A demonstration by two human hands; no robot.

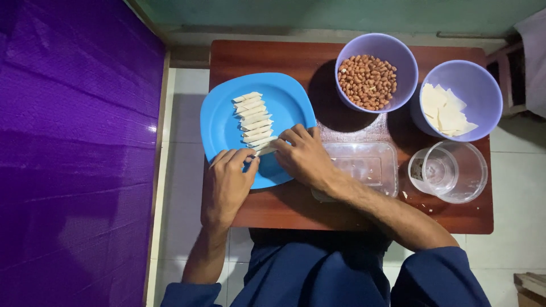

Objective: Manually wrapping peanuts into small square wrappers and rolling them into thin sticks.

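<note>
Wooden table (455, 222), two purple bowls, blue plate (222, 122) of about nine rolls; both hands' fingers pinching one roll (265, 150).

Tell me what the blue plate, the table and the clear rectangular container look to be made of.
Blue plate: likely plastic, smooth with a uniform colour and soft sheen. Table: wood or wood-look laminate, reddish-brown and glossy, with light glare beside the bowls. Clear rectangular container: transparent plastic, probably; its rounded corners suggest that rather than glass.
</note>
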